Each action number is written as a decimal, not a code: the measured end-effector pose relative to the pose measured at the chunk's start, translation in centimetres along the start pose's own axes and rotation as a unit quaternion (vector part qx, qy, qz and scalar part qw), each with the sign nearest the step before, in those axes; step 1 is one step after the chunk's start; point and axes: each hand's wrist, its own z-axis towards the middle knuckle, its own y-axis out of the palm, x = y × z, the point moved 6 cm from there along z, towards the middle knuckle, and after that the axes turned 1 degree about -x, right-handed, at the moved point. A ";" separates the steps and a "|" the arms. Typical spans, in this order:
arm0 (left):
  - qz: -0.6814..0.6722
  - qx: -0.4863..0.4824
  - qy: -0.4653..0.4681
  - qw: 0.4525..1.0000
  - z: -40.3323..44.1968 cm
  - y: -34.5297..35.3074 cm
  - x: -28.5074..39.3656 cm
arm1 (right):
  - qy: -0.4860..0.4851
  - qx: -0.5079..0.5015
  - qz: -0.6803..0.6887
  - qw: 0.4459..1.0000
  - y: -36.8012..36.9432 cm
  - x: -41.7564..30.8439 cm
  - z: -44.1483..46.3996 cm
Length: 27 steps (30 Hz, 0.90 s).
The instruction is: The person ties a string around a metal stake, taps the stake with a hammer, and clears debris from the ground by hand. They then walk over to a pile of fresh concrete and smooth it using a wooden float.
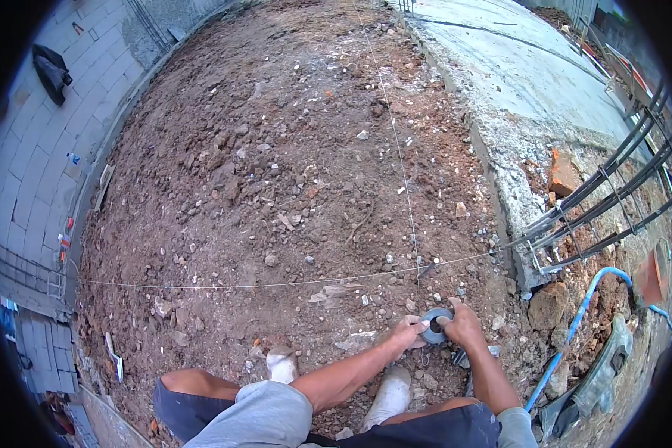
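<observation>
Both my hands are on a grey ring-shaped roll (428,336) low over the soil, between and ahead of my feet. My left hand (409,332) pinches its left edge. My right hand (463,325) grips the right edge, with fingers reaching over the rim. A thin string (400,160) runs from far ahead down to the roll; whether it is wound on it I cannot tell. A second string (276,286) crosses it just beyond my hands. Close to the crossing is a small dark peg (425,270).
Rough reddish soil (276,149) with stones lies ahead. A concrete slab edge (493,179) borders it on the right, with protruding rebar (605,194), a broken brick (564,173) and a blue hose (575,325). At left stands a block wall (45,164).
</observation>
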 end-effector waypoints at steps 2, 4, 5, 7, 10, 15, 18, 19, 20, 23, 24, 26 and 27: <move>-0.062 -0.003 0.009 0.998 0.2 0.6 -0.7 | 0.063 0.028 0.096 0.993 1.6 2.3 -2.2; -0.061 -0.017 0.025 0.998 0.0 1.4 -0.3 | 0.134 0.061 0.245 0.958 2.1 2.8 -3.4; -0.062 -0.025 0.032 0.997 -0.2 1.9 -0.1 | 0.172 0.080 0.343 0.920 2.5 2.0 -4.5; -0.017 -0.052 0.037 0.998 0.1 2.0 0.4 | 0.218 0.100 0.475 0.847 3.2 2.4 -5.7; 0.087 -0.054 0.036 0.994 0.4 1.7 1.7 | 0.233 0.102 0.570 0.781 4.8 3.3 -6.0; 0.042 -0.028 0.043 0.998 2.6 1.4 2.1 | 0.249 0.169 0.684 0.665 5.1 3.8 -8.1; 0.099 -0.029 0.068 0.992 2.9 1.4 1.3 | 0.253 0.214 0.679 0.655 5.6 4.6 -7.9; 0.106 -0.025 0.068 0.992 2.4 1.4 1.1 | 0.244 0.201 0.641 0.700 5.1 4.3 -7.8; 0.113 -0.021 0.070 0.991 1.9 1.3 0.9 | 0.232 0.186 0.601 0.742 4.6 3.9 -7.7; 0.103 -0.033 0.065 0.992 1.3 0.6 1.0 | 0.218 0.123 0.531 0.810 3.2 3.2 -6.2; 0.100 -0.031 0.065 0.992 1.4 0.5 1.1 | 0.211 0.102 0.504 0.832 2.5 3.1 -5.6; 0.079 -0.037 0.077 0.993 1.4 0.6 1.0 | 0.222 0.065 0.458 0.858 1.5 3.2 -4.8; 0.061 -0.044 0.088 0.993 1.7 0.6 0.9 | 0.234 0.075 0.470 0.848 1.2 3.2 -4.6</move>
